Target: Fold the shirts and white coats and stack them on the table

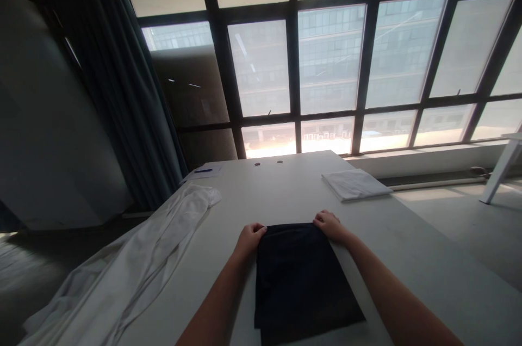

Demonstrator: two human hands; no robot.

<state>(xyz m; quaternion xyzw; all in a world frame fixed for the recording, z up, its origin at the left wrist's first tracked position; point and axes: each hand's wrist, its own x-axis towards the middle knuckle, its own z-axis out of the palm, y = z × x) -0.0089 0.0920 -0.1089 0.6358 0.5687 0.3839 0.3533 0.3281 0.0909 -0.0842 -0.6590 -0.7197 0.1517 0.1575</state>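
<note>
A dark, folded piece of cloth (304,280) lies on the white table (261,193) in front of me. At its far left corner my left hand (250,238) is closed, pinching the edge between thumb and fingers. My right hand (329,225) grips the far right corner in the same way. The cloth's far edge runs fairly straight between the two hands, while its near end spreads wider, with layers slightly offset at the lower left. Whether it is a garment I cannot tell.
Rumpled white fabric (150,259) covers the table's left side and hangs over the edge. A folded white cloth (355,184) rests at the right edge. Paper with a blue pen (203,171) lies far left. Beyond are a dark curtain (118,79) and large windows (331,57).
</note>
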